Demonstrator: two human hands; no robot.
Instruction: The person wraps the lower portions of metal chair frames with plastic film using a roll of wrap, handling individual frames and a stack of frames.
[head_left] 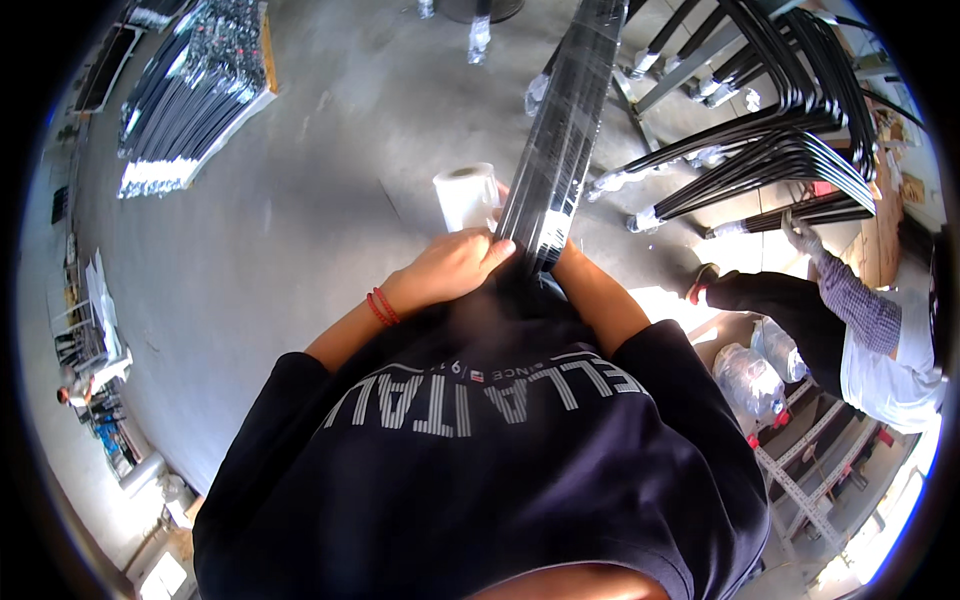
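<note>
A long bundle of black bars [560, 130], wrapped in clear film, runs from the top of the view down to my waist. My left hand [465, 262] is closed at its near end, with the thumb pressed along the bundle's left edge; what lies inside the curled fingers is hidden. My right forearm passes beneath the bundle from the right. Only some fingers of my right hand [502, 192] show past its left side, closed against a white roll of stretch film [467, 198]. The rest of that hand is hidden behind the bars.
Bent black tubes [750, 150] with wrapped ends hang on a rack at the right. Beside them a person [850, 310] with a gloved hand reaches to the tubes. Large clear bottles [748, 380] stand near a metal frame [800, 450]. A stack of wrapped bars [195, 105] lies far left.
</note>
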